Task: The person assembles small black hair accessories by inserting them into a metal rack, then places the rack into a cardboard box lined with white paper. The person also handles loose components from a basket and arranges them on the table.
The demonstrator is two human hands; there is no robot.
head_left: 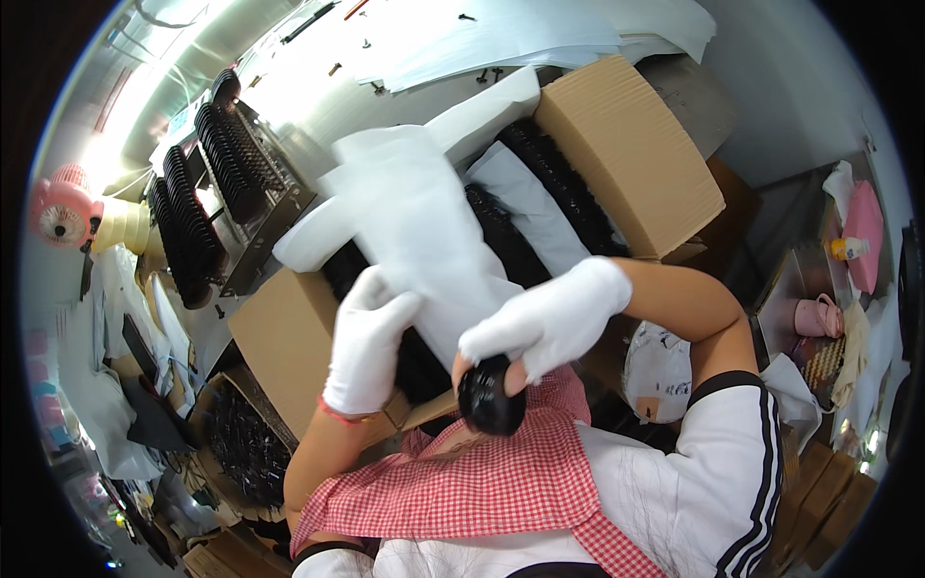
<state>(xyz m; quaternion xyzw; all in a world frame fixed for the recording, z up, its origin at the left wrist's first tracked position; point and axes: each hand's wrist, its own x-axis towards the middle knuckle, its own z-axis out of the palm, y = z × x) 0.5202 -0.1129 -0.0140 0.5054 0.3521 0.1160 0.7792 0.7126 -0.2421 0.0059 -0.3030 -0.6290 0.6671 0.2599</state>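
White, thin, flexible sheeting is lying across the middle of an open brown cardboard box, its upper part blurring and its lower end reaching the person's two gloved hands. The white-gloved left hand is touching the sheeting's left edge with its thumb side; whether its fingers are pinching the sheeting or only resting against it, I cannot tell. The white-gloved right hand is bending over the sheeting's lower end, its bare-tipped fingers grasping a glossy black rounded object just above the red-and-white checked apron.

Inside the box, dark textured rows are lying beside the sheeting, with a pale flat liner running between them. Beyond the box, the pale bench is carrying a stack of large white paper sheets and a few small dark pieces. To the left, a metal rack is holding ridged black pieces in rows, and a pink round fan is standing farther out. Nearer the left forearm, a second carton is holding shiny black items. Off to the right, a pink cup is standing.
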